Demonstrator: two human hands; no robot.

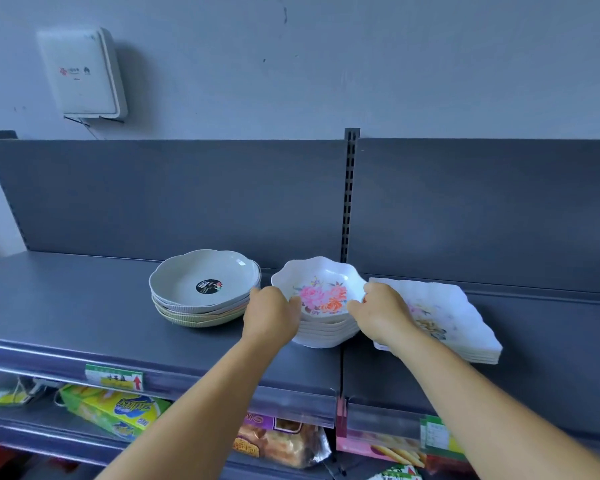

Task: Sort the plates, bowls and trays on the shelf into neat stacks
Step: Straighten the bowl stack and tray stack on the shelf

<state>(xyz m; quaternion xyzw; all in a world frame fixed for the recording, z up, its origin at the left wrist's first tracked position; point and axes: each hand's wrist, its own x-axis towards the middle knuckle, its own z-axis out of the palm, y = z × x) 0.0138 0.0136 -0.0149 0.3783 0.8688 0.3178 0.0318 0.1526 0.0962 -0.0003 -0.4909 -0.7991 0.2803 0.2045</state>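
Note:
A stack of white scalloped bowls with pink and orange flowers (pixel 321 292) stands mid-shelf. My left hand (pixel 271 315) grips the stack's left side, thumb over the top bowl's rim. My right hand (pixel 383 315) grips its right side in the same way. To the left sits a stack of pale grey and cream bowls (pixel 201 287) with a black sticker in the top one. To the right lies a stack of white square floral trays (pixel 454 320), partly hidden by my right hand and wrist.
The dark grey shelf (pixel 66 299) has a back panel with a slotted upright (pixel 350 192) behind the bowls. A lower shelf holds snack packets (pixel 118 410) and price tags. A white box (pixel 82 72) hangs on the wall above.

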